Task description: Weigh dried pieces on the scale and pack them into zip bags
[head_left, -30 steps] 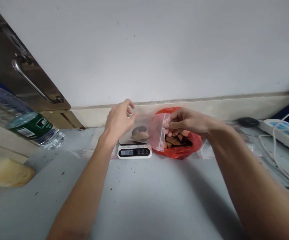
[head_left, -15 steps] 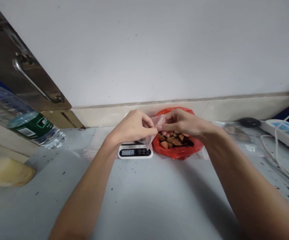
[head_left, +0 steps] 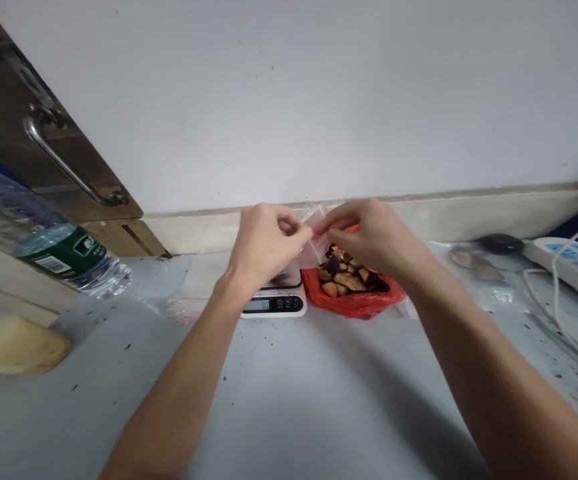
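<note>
Between my hands is a small clear plastic zip bag (head_left: 313,252), held up above the scale. My left hand (head_left: 266,243) pinches its left side between thumb and fingers. My right hand (head_left: 369,230) has its fingers closed at the bag's upper right edge. Below my left hand sits a white digital kitchen scale (head_left: 296,313) with a lit display, its plate partly hidden by that hand. Under my right hand lies an open red plastic bag (head_left: 351,307) filled with brown dried slices (head_left: 347,279).
A stack of clear bags (head_left: 189,293) lies left of the scale. At right are a filled clear bag (head_left: 483,270), a black object (head_left: 501,244), and a white device (head_left: 576,267) with a cable (head_left: 553,320). A water bottle (head_left: 53,250) and yellowish container (head_left: 19,343) stand left.
Both hands have risen slightly with the clear bag, and the right hand's fingers have shifted along its edge. More of the dried slices shows, and the scale's display reads differently.
</note>
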`<state>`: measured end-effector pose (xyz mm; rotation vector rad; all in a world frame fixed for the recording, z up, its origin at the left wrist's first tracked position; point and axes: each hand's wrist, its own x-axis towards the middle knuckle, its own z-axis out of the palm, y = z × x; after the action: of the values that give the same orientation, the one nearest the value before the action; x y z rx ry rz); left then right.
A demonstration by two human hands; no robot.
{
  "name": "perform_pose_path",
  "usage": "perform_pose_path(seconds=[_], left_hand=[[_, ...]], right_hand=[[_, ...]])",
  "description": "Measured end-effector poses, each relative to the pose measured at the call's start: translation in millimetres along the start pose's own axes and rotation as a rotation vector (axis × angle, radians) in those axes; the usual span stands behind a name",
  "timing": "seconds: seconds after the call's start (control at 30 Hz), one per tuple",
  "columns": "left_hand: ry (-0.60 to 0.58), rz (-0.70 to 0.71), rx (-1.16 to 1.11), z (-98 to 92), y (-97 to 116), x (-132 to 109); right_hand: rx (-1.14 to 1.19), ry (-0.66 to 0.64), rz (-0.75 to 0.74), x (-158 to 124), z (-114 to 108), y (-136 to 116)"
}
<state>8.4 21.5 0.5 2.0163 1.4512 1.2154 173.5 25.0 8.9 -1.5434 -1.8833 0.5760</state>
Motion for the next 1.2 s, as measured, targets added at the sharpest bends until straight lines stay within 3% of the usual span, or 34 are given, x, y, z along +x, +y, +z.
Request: perform_pose_path(seconds=[0.13,0.23,0.3,0.4,0.5,0.6,0.67,0.8,0.97,1.2], left_hand=[[-0.030,0.110,-0.010,7.8,0.8,-2.1],[0.135,0.130,0.022,2.0,-6.8,3.1],[0.200,0.026,-0.006,-4.1,-13.9,7.9],[0.066,-0.250,-0.245,-9.7,-21.8,12.9],[-0.019,-0.358,-0.489,-8.2,-23.6,14.2],[0.011,-0.330,-0.572,-2.2,-22.2,13.4],[0.026,-0.304,-0.582,2.6,-20.9,12.9],[0.032,-0.246,-0.598,14.5,-14.8,14.2],[0.022,-0.137,-0.546,31.1,2.4,18.5],[0.090,0.110,-0.425,35.9,19.4,19.4]], right_hand=[[-0.092,-0.288,0.084,-3.6,-1.6,2.8],[-0.103,-0.357,0.061,-0.8,-11.3,15.5],[-0.032,-0.339,-0.073,2.4,-19.5,26.1],[0.024,-0.305,-0.222,6.4,-30.9,41.0],[0.050,-0.301,-0.255,7.5,-43.4,52.4],[0.040,-0.413,-0.232,5.8,-61.2,62.5],[-0.034,-0.476,-0.130,3.9,-74.2,70.4],[-0.159,-0.357,0.074,2.5,-89.7,86.7],[-0.104,-0.223,0.021,4.2,-85.1,87.8],[-0.119,-0.337,-0.124,4.2,-78.1,70.0]])
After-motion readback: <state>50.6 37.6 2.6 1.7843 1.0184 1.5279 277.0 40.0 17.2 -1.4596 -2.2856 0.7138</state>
